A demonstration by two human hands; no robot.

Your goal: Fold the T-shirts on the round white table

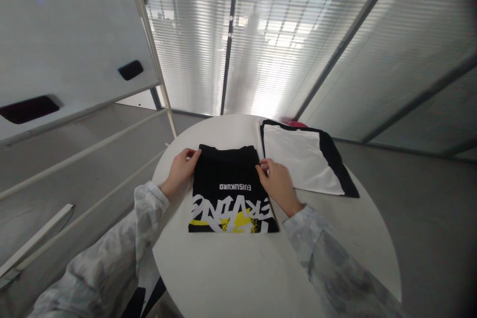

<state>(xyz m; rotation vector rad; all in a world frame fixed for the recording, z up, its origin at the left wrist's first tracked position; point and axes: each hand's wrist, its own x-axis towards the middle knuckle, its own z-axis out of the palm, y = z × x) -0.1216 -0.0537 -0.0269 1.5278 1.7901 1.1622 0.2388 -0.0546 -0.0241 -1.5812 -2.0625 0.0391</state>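
A black T-shirt with white lettering and a yellow print lies folded into a rough rectangle on the white round table. Its upper left corner is pinched between the thumb and fingers of my left hand. On the opposite side, my right hand grips the shirt's right edge a little below the top corner. The print reads upside down from where I look. Right of my right hand lies a second folded garment, white and black, spread flat.
Something red shows behind the white and black garment at the table's far edge. To the left stands a whiteboard on a pale metal frame, with two dark pieces on it. A glass wall with blinds rises behind the table.
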